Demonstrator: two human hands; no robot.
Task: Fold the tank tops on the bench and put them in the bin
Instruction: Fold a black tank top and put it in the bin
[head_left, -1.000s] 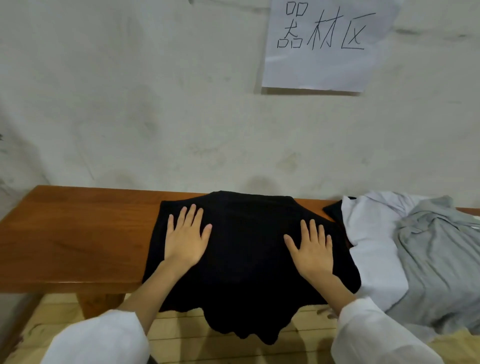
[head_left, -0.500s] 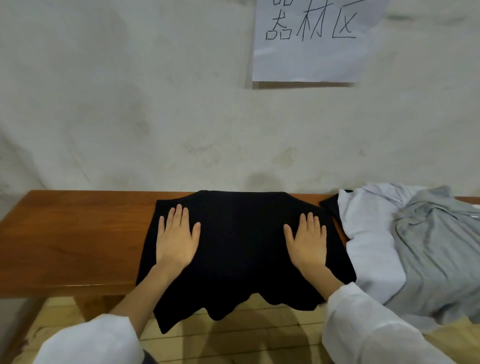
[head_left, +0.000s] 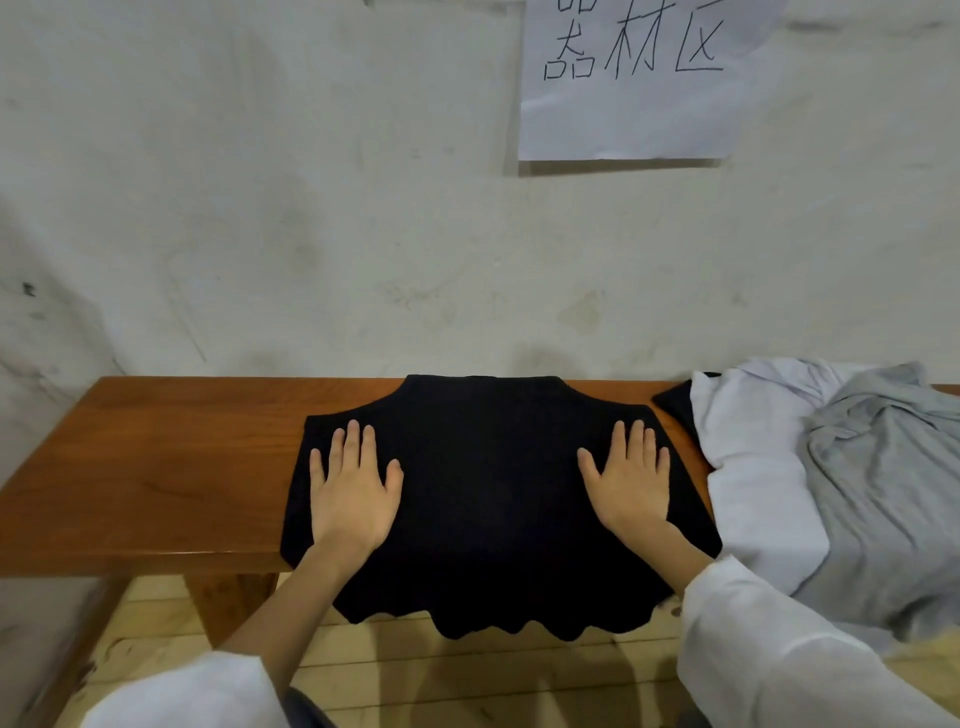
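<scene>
A black tank top (head_left: 488, 483) lies spread flat on the wooden bench (head_left: 156, 467), its lower edge hanging over the front of the bench. My left hand (head_left: 353, 493) presses flat on its left side with straight fingers. My right hand (head_left: 631, 488) presses flat on its right side the same way. A pile of other garments lies to the right: a white one (head_left: 753, 467) and a grey one (head_left: 883, 483), with a black corner (head_left: 672, 402) sticking out beneath. No bin is in view.
A plastered wall stands right behind the bench, with a paper sign (head_left: 628, 78) taped on it. The bench's left half is bare wood. A bench leg (head_left: 228, 597) and pale wooden floor planks (head_left: 467, 675) show below.
Both hands slid outward and toward me across the black tank top, smoothing it. The view shifted slightly, and the garment's hanging edge sits higher.
</scene>
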